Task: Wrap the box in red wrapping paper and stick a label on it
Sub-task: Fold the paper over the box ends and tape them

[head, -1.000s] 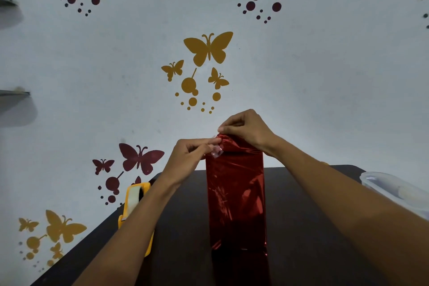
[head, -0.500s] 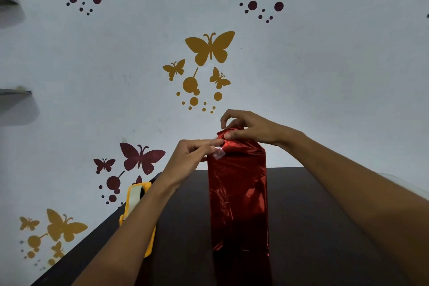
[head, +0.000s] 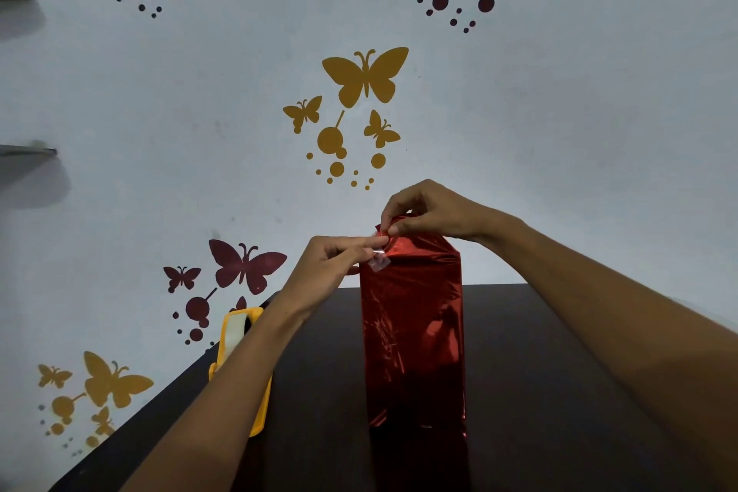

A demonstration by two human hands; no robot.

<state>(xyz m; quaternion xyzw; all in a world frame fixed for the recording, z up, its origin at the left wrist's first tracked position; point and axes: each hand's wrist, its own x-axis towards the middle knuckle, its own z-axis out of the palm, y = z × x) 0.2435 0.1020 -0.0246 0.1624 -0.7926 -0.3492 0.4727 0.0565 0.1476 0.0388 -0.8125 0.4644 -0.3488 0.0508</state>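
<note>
A tall box wrapped in shiny red wrapping paper [head: 413,332] stands upright on the dark table [head: 539,391]. Its top end is folded over. My right hand [head: 427,210] pinches the folded paper flap at the box's top left corner. My left hand [head: 335,264] reaches in from the left and pinches a small clear piece of tape [head: 379,262], which hangs against the upper left edge of the paper. No label is visible.
A yellow tape dispenser [head: 239,363] lies on the table to the left, partly hidden by my left forearm. Behind the table's far edge rises a pale wall with butterfly stickers [head: 365,76]. Two shelf edges [head: 28,151] jut in at the far left.
My right hand shifted from covering the top of the box to pinching the flap at its left corner. My left hand stayed by the tape. The container at the right edge left the view.
</note>
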